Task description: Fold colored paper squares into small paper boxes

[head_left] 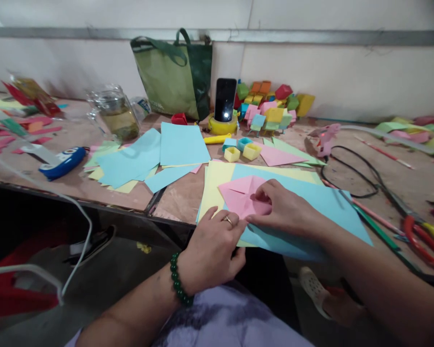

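Note:
A folded pink paper [240, 195] with crease lines lies on blue sheets [332, 207] and yellow sheets [211, 185] at the table's front edge. My right hand [282, 207] pinches the pink paper's right side between thumb and fingers. At its lower left edge is my left hand [219, 241], wearing a ring and a green bead bracelet, with its fingertips resting on the paper and its thumb apart below. Behind the sheets stand small folded paper boxes, yellow [232, 154] and blue [244, 143].
Blue paper [184, 144] lies left of centre. Further back are a phone [225, 100], a green bag [169, 72], a glass jar [117, 115] and piled paper cubes [273, 115]. Red-handled scissors [419, 243] and a pink glue gun [327, 137] with a black cable lie right.

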{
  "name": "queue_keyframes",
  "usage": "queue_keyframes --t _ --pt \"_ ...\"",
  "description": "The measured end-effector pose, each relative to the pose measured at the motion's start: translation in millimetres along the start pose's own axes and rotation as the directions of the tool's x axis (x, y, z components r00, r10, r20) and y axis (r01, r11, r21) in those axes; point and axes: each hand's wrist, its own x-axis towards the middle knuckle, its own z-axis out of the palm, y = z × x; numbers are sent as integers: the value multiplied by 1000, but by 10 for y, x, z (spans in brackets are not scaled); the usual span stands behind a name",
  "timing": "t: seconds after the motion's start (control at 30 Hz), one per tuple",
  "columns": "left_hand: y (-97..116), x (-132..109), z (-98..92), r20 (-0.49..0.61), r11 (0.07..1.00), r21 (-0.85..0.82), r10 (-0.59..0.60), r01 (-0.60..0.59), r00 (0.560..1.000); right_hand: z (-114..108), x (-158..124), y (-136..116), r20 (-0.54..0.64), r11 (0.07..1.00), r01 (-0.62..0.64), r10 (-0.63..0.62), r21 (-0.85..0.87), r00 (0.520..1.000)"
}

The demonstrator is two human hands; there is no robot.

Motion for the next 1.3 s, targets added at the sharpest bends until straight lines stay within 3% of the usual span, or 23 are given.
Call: queue_keyframes --t 0.33,0.5,0.7,0.83,0.93,1.03,1.17,1.3 --pt "6 6 -17 7 1000 11 -4 4 1000 -52 -77 166 22 997 -72 71 31 997" --pt "9 -4 -17 3 1000 1 -4 4 1000 -132 -133 358 -14 996 -87 87 -19 996" --pt "9 -10 -26 -2 1000 4 -6 6 1000 -258 -195 638 -55 980 -191 188 -60 981" --pt "17 -22 -47 16 1000 -22 -15 16 1000 -335 -250 797 -1 994 -110 110 1 994" --pt "-4 -30 -85 23 999 -41 -15 16 1000 -340 -286 813 -58 999 -48 49 16 997" --pt "-69 -9 -147 38 999 -50 8 -6 999 -292 -302 729 -154 995 60 -72 -80 985" --pt "-158 75 -223 89 999 -32 31 -28 996 -230 -319 572 -141 969 160 -188 -189 972" --pt "-122 139 -182 25 995 102 -19 16 1000 -152 -433 387 -116 947 237 -266 -216 957"
